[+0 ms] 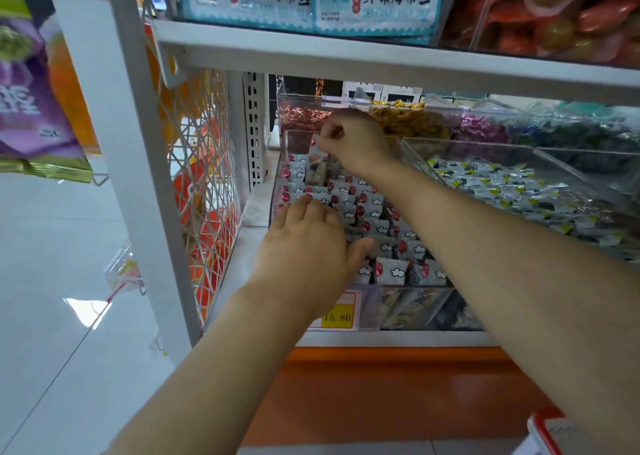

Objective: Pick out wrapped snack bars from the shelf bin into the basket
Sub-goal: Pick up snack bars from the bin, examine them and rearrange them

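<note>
Dozens of snack bars (349, 209), grey-white wrappers with red dots and white clouds, fill the clear bin (276, 191) mid-frame. On them the left hand (304, 243) lies flat, fingers straight; the right hand (353, 139), further up, pinches one bar (317, 152) with curled fingers.

Both arms stretch forward. The left hand (308, 243) lies flat, fingers straight. Beyond it, the right hand (353, 139) pinches a snack bar (316, 142).

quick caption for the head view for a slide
Left hand rests on wrapped snack bars in a clear shelf bin; right hand pinches one bar at the back
</note>
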Demonstrator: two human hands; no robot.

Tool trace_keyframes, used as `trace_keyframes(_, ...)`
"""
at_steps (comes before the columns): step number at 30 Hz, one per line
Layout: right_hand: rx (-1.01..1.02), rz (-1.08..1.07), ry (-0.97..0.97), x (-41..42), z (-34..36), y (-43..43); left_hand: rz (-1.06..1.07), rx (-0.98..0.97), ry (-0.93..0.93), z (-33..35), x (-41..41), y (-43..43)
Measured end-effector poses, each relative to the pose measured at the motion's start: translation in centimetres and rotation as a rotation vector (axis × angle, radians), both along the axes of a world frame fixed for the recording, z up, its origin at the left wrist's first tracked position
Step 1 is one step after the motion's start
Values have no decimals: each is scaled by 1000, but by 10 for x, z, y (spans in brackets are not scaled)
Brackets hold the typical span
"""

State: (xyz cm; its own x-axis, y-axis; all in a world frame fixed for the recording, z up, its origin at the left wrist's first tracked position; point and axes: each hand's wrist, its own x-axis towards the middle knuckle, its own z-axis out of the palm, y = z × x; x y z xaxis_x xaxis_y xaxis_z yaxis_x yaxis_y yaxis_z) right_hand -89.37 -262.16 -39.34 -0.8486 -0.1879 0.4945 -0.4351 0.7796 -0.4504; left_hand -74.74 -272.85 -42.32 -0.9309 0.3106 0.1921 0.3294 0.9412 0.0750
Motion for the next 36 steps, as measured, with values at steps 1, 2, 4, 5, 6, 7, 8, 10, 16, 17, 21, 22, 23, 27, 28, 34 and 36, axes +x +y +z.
trace_keyframes(1,-51,0,42,7,5,4,-8,39,19,0,0,0)
trace_keyframes(2,-113,-1,88,15,9,8,-17,85,44,1,1,0)
trace_keyframes(4,-295,-19,154,35,16,15,-22,210,93,1,5,-1)
trace_keyframes(5,-405,-40,164,47,17,19,-20,285,111,2,7,-1)
trace_keyframes(6,-522,-58,158,61,18,24,-13,363,122,2,11,-2)
trace_keyframes(7,-637,-60,144,77,17,28,-3,446,125,2,15,-2)
trace_keyframes(8,-732,-47,124,93,14,33,10,528,122,3,19,-3)
trace_keyframes(10,-874,-18,50,126,7,45,44,681,83,5,26,-4)
trace_keyframes(16,-1295,71,-275,192,-18,58,135,1345,-399,4,36,-3)
trace_keyframes(17,-1342,89,-312,197,-20,59,140,1418,-431,3,39,-2)
trace_keyframes(21,-1459,225,-424,211,-23,62,112,1590,-449,-3,47,-1)
trace_keyframes(22,-1469,265,-445,214,-23,63,99,1627,-455,-4,48,-1)
trace_keyframes(23,-1467,291,-458,216,-23,64,88,1652,-459,-4,48,-1)
trace_keyframes(27,-1419,316,-453,221,-24,65,70,1644,-456,-6,47,-2)
trace_keyframes(28,-1425,310,-447,221,-24,66,66,1633,-452,-6,48,-3)
trace_keyframes(34,-1517,243,-465,216,-24,71,54,1730,-518,-6,46,-3)
trace_keyframes(36,-1572,233,-479,213,-25,73,-6,1848,-580,-4,46,-1)
